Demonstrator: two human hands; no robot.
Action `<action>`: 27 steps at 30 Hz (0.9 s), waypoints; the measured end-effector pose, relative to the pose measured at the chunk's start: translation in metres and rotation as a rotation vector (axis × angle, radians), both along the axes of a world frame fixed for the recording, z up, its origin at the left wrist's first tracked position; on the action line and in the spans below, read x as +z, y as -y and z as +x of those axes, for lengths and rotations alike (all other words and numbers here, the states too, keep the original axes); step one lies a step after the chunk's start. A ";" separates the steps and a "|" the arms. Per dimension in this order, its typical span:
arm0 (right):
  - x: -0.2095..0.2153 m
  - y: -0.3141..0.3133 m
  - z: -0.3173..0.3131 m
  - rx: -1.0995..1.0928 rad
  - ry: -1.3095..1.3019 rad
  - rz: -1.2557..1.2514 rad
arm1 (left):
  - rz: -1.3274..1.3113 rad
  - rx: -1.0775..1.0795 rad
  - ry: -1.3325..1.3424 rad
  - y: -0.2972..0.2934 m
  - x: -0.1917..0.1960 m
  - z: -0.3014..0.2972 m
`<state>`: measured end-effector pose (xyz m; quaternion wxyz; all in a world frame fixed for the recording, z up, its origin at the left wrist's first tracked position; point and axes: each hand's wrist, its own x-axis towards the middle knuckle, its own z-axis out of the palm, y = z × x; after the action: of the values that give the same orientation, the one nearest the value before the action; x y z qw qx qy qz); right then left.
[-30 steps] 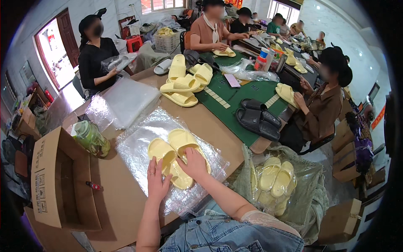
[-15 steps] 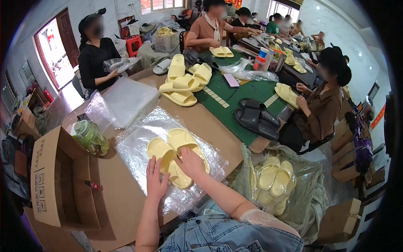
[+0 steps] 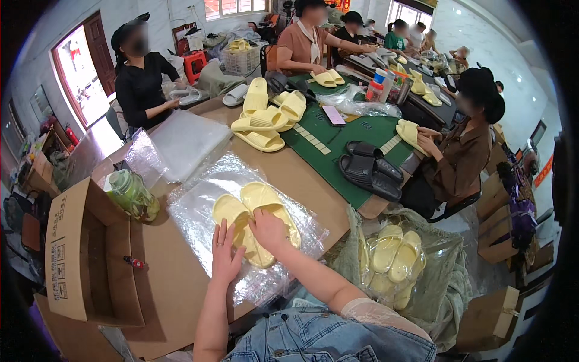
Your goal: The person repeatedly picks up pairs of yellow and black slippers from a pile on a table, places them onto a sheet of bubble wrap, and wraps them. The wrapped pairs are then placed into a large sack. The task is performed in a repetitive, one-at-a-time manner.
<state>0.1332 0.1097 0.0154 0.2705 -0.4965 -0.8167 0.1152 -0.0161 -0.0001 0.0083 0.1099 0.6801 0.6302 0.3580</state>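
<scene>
A pair of pale yellow slippers lies side by side on a stack of clear plastic bags (image 3: 187,208) in front of me. My left hand (image 3: 225,253) rests along the outer edge of the left slipper (image 3: 231,208), its fingers stretched and a ring on one. My right hand (image 3: 269,234) lies between the two straps, fingers bent and together at the inner side of the right slipper (image 3: 260,196). Its fingertips are partly hidden against the slipper. Both slippers seem to lie on the film, but whether any film covers them I cannot tell.
An open carton (image 3: 90,259) and a green-tinted jar (image 3: 134,196) stand left, near a small red bottle (image 3: 134,262). More yellow slippers (image 3: 260,120) and black slippers (image 3: 371,169) lie ahead. A sack (image 3: 443,271) holds bagged slippers at right. Several co-workers sit around.
My left hand has slid slightly up along the slipper, and the right hand has shifted a little. At the far left, a co-worker has moved the bagged grey slippers.
</scene>
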 end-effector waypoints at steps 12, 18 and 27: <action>0.007 0.026 0.066 -0.013 -0.035 -0.085 | -0.048 0.260 -0.099 -0.003 -0.026 0.002; 0.019 0.055 0.160 -0.146 0.013 -0.054 | -0.159 0.236 -0.200 -0.001 -0.023 0.005; 0.100 0.049 0.408 -0.845 0.300 0.224 | -0.171 0.216 -0.249 0.003 -0.017 0.003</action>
<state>0.5409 0.0603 0.1150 0.2246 -0.7648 -0.5803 -0.1671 -0.0127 -0.0027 -0.0092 0.0494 0.6358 0.7365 0.2256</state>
